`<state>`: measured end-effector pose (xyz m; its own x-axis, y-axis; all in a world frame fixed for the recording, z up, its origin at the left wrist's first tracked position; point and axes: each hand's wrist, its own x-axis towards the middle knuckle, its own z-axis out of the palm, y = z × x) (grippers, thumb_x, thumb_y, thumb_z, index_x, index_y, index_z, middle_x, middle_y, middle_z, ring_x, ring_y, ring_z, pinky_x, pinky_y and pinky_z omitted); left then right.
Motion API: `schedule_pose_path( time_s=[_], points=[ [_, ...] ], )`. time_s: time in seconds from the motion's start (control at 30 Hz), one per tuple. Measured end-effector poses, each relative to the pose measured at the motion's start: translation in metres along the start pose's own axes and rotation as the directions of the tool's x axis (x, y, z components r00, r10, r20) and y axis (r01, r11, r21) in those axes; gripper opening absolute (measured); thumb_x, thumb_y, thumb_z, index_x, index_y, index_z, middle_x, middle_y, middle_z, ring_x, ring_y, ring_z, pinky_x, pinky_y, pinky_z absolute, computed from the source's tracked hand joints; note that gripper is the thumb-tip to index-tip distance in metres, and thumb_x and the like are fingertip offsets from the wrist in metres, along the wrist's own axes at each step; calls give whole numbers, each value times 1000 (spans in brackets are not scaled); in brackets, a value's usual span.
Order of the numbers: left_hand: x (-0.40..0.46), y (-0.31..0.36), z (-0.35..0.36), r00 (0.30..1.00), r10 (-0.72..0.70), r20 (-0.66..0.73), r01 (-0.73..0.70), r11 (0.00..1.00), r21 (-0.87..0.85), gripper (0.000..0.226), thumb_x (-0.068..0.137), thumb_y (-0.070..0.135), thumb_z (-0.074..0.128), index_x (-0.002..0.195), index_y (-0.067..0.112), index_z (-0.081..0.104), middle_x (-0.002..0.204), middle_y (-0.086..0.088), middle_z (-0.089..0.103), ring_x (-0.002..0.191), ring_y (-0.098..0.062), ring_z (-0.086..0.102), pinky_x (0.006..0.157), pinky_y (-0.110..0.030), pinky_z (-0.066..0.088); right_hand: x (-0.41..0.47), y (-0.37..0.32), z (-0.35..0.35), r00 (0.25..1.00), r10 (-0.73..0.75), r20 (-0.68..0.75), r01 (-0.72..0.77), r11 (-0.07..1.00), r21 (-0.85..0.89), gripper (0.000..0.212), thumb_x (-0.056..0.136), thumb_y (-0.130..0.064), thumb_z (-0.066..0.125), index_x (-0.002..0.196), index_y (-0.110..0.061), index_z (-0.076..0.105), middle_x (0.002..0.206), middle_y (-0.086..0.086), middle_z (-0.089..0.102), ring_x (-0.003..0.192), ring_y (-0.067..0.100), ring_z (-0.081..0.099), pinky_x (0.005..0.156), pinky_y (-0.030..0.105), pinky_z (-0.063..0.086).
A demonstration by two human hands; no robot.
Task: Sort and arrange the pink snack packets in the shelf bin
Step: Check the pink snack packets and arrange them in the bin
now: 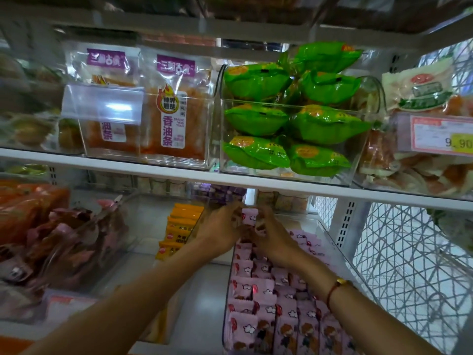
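Risk, rear packets: both hands meet at the far end of the shelf bin (332, 234), under the upper shelf (179, 172); a pull from there would likely drag neighbouring packets out of their rows.
Risk, front rows: the right forearm lies low over the pink snack packets (258, 298) (the wrist wears a red cord bracelet (332, 290)), so a sweep back could knock the upright ones flat.
Risk, neighbours: the left hand (220, 229) is just beside the orange packets (179, 226) stacked on the bin's left side; a nudge may topple that stack.
Left fingers: curled around a pink packet at the bin's back edge, by the look of it pinching it.
Right hand (272, 238): fingers bent onto the same cluster of packets, gripping one, though blur hides exactly which.
Where the packets are: inside the clear bin on the lower shelf, filling it from front edge to back.
How they look: small pink wrappers with white clouds and a cartoon figure, standing in tight rows near the front, looser and tilted along the right wall and at the rear.
Handling guess: light, slippery film, easy to shift.
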<state>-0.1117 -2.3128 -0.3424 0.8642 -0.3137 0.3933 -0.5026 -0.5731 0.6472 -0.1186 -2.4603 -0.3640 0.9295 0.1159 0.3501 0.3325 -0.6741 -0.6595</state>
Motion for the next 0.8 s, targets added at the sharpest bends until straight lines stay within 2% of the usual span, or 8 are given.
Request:
schedule_pose_path(
  time_s=[0.1, 0.2, 0.3, 0.37, 0.47, 0.57, 0.67, 0.8],
  points=[
    [-19, 2, -4, 998, -26, -52, 26, 1000, -4, 32, 86, 10, 64, 118, 13, 58, 114, -5, 63, 103, -24, 61, 86, -40, 52, 8, 10, 9, 997, 12, 73, -2, 992, -130, 39, 91, -26, 60, 128, -25, 48, 112, 4, 62, 98, 19, 59, 82, 31, 49],
    [-55, -2, -6, 992, -87, -86, 81, 994, -80, 26, 89, 26, 63, 112, 35, 54, 103, 18, 60, 93, -5, 61, 78, -26, 52, 12, 18, 14, 998, 2, -64, -15, 979, -206, 24, 86, -26, 65, 106, -19, 54, 96, 2, 60, 90, 22, 59, 76, 34, 50],
    [-92, 0, -5, 986, -167, -20, 161, 972, -171, 23, 91, 40, 56, 114, 38, 57, 108, 24, 61, 98, 3, 59, 86, -27, 52, 17, 15, 15, 987, 3, -158, -32, 984, -176, 29, 83, -6, 66, 111, -12, 59, 99, 5, 64, 91, 24, 61, 80, 42, 53],
    [-107, 5, -4, 986, -169, -1, 165, 963, -211, 31, 93, 41, 54, 123, 37, 56, 116, 23, 62, 103, 5, 58, 90, -26, 51, 20, 13, 17, 997, -1, -83, -19, 971, -238, 19, 88, -5, 60, 103, -11, 70, 104, 9, 69, 92, 21, 63, 81, 37, 52],
    [-118, 10, -4, 990, -138, -9, 132, 962, -237, 35, 95, 37, 52, 130, 34, 54, 121, 22, 61, 108, 4, 57, 94, -24, 49, 19, 7, 18, 993, 55, 102, -23, 956, -293, 27, 92, -3, 50, 105, -12, 72, 115, 9, 67, 90, 12, 56, 74, 24, 41],
    [-126, 10, -4, 990, -139, -23, 128, 953, -275, 35, 95, 37, 52, 130, 36, 52, 118, 27, 58, 104, 12, 54, 86, -12, 47, 20, -1, 7, 991, 89, 102, -57, 959, -277, 25, 92, -7, 53, 110, -14, 69, 122, 7, 62, 105, 18, 57, 80, 26, 43],
    [-131, 9, -3, 989, -144, -29, 129, 946, -298, 36, 93, 40, 53, 128, 37, 52, 118, 27, 57, 101, 14, 53, 83, -11, 48, 16, -3, -4, 991, 79, 112, -39, 945, -325, 19, 86, -19, 64, 104, -17, 72, 112, 3, 67, 94, 14, 59, 67, 22, 43],
    [-132, 10, -3, 986, -161, -40, 141, 943, -302, 36, 91, 42, 54, 127, 36, 52, 121, 24, 57, 101, 11, 54, 84, -16, 50, 11, -2, 0, 960, 151, 234, -47, 915, -400, 18, 84, -24, 68, 98, -12, 72, 102, 3, 69, 88, 17, 63, 74, 28, 50]
  ],
)
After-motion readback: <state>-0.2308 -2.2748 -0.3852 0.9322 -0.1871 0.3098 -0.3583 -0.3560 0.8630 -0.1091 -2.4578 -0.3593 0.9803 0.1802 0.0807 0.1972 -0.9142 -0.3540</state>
